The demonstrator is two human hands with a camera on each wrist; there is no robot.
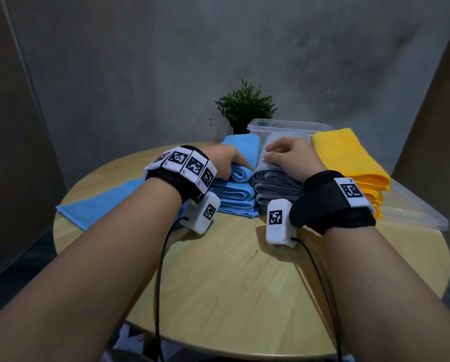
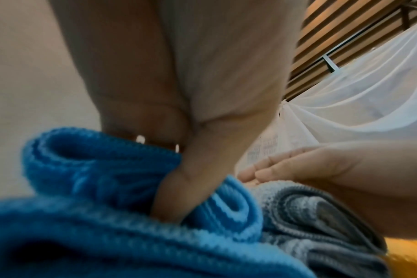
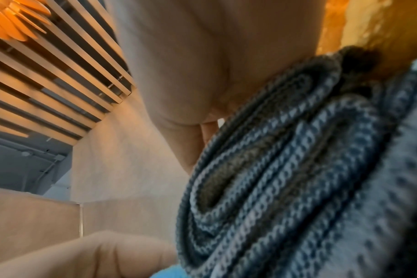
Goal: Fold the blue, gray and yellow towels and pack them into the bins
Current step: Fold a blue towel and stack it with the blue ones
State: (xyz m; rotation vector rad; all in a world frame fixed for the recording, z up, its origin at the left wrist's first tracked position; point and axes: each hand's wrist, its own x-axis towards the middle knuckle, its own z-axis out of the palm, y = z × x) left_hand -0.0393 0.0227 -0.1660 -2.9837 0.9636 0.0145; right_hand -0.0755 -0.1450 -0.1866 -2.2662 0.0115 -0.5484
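Your left hand [image 1: 225,160] rests on the blue towel stack [image 1: 238,189], and the left wrist view shows the thumb [image 2: 186,188] tucked down between the folds of the top blue towel, so you have a pinch on it. Your right hand [image 1: 290,158] lies on the gray towel stack [image 1: 277,185] just beside it, fingers loosely bent over the top layer; I cannot tell whether they grip cloth or only press on it. The yellow towel stack [image 1: 349,163] stands to the right, touching the gray one, and one unfolded blue towel [image 1: 101,202] lies flat on the table [image 1: 231,278] at the left.

This looks like the packing step for the folded piles: you are squaring them up or about to lift. The clear bin [image 1: 289,125] sits behind the stacks, beside a small potted plant [image 1: 244,105], and another clear plastic piece [image 1: 414,207], a second bin or a lid, lies at the right edge under the yellow pile. Next, get fingers under a whole stack so the layers stay together on the way to the bin. The flat blue towel still needs folding.

Only the head view shows the bins and the layout; only the wrist views show the rolled hems and the thumb's hold.
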